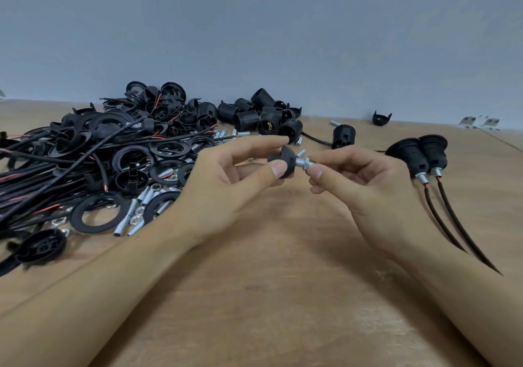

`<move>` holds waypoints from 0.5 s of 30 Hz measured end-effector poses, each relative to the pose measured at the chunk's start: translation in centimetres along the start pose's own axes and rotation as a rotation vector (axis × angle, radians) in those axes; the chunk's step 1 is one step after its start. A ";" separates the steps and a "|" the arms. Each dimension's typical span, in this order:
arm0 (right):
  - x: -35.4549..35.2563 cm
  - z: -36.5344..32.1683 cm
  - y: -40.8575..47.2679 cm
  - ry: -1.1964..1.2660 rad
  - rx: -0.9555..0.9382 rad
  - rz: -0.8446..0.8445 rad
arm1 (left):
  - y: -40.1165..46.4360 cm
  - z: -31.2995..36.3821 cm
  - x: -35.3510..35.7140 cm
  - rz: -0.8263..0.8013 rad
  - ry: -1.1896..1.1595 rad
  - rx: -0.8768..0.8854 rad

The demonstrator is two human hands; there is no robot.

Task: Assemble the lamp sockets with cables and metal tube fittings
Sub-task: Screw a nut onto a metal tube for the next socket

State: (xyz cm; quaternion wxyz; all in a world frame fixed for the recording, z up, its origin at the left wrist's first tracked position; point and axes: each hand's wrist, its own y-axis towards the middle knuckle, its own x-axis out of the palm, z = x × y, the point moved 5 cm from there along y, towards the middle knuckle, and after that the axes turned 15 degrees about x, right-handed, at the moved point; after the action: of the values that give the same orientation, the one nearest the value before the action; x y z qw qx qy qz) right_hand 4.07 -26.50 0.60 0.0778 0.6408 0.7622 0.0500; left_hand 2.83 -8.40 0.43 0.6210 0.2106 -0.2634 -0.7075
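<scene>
My left hand (226,179) pinches a black socket cap (284,161) between thumb and forefinger, held above the wooden table (268,281). A silver threaded metal tube (304,163) with a nut on it sticks out of the cap to the right. My right hand (359,179) pinches that tube's free end with its fingertips. At the right lie two assembled sockets (418,157), each with a metal fitting and a black cable (452,225) trailing toward me.
A big heap of black rings, caps and cables (93,151) with loose silver tubes (133,213) and nuts covers the left. Threaded socket bodies (263,117) are piled at the back by the grey wall. One cabled socket (343,136) and a lone cap (381,119) lie farther back.
</scene>
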 end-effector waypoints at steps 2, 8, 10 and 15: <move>0.0 -0.4 -0.2 -0.020 -0.036 0.009 | -0.1 0.1 0.1 0.001 -0.008 -0.012; 0.5 -1.1 -1.1 -0.181 -0.163 0.049 | 0.0 0.4 0.2 0.009 0.013 -0.031; 0.5 -1.1 -1.1 -0.149 -0.153 0.036 | 0.0 0.4 0.2 -0.010 -0.001 -0.030; 0.5 -1.0 -0.7 -0.086 -0.074 0.011 | 0.0 0.7 -0.1 -0.061 -0.021 0.013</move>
State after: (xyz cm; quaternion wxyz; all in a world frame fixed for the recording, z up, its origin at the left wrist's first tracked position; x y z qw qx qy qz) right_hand 3.11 -26.09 1.42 0.1338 0.6431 0.7523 0.0507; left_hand 2.38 -8.27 0.93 0.5949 0.2149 -0.2680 -0.7267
